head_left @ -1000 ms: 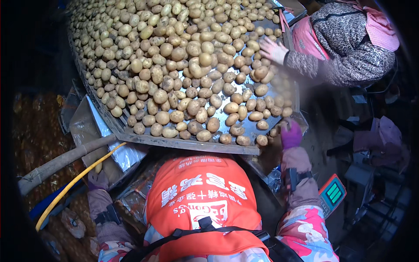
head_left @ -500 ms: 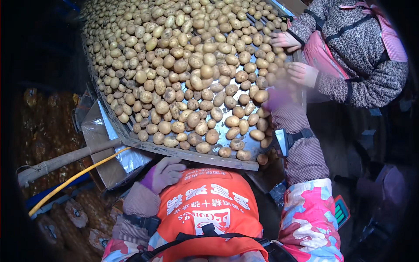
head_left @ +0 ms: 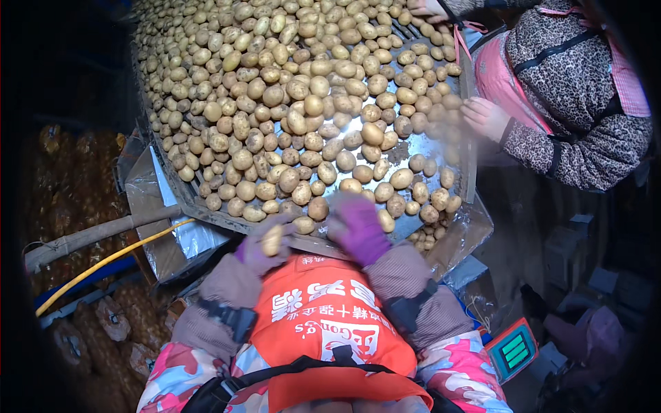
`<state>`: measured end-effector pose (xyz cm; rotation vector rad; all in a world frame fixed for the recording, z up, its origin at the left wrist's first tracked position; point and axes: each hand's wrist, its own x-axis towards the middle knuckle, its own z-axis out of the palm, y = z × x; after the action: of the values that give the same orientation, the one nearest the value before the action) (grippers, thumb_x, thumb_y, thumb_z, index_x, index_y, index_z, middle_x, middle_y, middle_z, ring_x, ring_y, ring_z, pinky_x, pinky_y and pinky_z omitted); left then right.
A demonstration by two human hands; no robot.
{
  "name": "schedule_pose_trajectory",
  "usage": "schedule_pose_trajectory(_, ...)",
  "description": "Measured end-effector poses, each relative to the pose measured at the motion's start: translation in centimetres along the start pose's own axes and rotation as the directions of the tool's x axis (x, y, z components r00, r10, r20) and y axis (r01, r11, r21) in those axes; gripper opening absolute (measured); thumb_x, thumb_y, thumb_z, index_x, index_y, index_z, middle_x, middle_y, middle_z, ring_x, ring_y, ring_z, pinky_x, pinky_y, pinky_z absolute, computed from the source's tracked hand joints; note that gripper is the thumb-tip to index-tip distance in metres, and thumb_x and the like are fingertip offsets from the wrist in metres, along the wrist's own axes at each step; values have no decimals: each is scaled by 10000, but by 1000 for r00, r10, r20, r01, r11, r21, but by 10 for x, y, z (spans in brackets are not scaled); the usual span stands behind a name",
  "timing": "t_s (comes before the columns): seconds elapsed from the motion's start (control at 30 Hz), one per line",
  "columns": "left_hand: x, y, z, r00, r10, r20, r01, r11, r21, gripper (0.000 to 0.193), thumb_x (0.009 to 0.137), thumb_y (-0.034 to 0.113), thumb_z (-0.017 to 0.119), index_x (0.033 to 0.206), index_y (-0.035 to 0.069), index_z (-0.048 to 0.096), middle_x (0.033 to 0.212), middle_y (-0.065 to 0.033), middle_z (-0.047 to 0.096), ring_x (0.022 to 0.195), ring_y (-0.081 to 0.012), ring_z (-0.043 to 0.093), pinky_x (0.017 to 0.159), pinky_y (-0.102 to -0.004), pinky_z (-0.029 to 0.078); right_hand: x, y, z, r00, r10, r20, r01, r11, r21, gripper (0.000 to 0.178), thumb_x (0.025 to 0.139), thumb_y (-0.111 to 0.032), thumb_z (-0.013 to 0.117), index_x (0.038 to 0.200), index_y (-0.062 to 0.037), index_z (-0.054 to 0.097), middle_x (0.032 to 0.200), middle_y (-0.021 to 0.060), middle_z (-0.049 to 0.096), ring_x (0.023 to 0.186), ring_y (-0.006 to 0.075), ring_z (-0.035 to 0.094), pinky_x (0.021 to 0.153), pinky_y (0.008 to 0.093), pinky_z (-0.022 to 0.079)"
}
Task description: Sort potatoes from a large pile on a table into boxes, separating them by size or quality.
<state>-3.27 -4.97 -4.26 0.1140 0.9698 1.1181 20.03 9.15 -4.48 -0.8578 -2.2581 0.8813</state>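
Observation:
A sorting table [head_left: 471, 172] is heaped with many potatoes [head_left: 241, 125], thickest at the far left and thinner over the bare metal at the right. At the near edge my left hand [head_left: 253, 253], in a grey and purple glove, is closed around a potato [head_left: 273, 241]. To its right, my right hand [head_left: 359, 230], in a purple glove, reaches over the near rim among the potatoes. Its fingers are smeared by motion, so I cannot tell whether they hold anything. More potatoes drop through a gap at the table's near right corner.
Across the right edge stands a co-worker, one hand [head_left: 487, 118] at the rim, the other [head_left: 428, 9] farther back. Cardboard boxes [head_left: 155, 196] and a pole [head_left: 103, 237] with a yellow hose [head_left: 113, 263] lie left. Filled net bags [head_left: 72, 199] are beyond. A lit display [head_left: 513, 350] sits lower right.
My right hand has come back from the table's right side to the near edge. My left hand now has a potato in it. The co-worker's hands have moved apart.

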Motion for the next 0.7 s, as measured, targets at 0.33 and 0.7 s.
schedule_pose_trajectory(0.33, -312, 39, -354, 561, 454, -692, -273, 891, 363, 327, 973, 238, 490, 1209, 12, 502, 1147, -91, 589, 959, -210, 617, 833, -316, 546, 127, 95, -65, 833, 552, 45, -465, 741, -485, 426, 893, -356, 551, 1241, -114, 508, 1155, 199, 588, 1084, 365, 580, 884, 464, 471)
schedule_pose_trajectory(0.7, -55, 34, 9, 970, -183, -160, 195, 979, 58, 411, 1025, 292, 381, 1353, 46, 404, 1204, -148, 582, 1030, -225, 601, 885, -337, 510, 77, -36, -61, 672, 718, 180, -688, 515, 512, 482, 887, -355, 634, 1271, -71, 568, 1108, 139, 647, 996, 226, 630, 858, 343, 503)
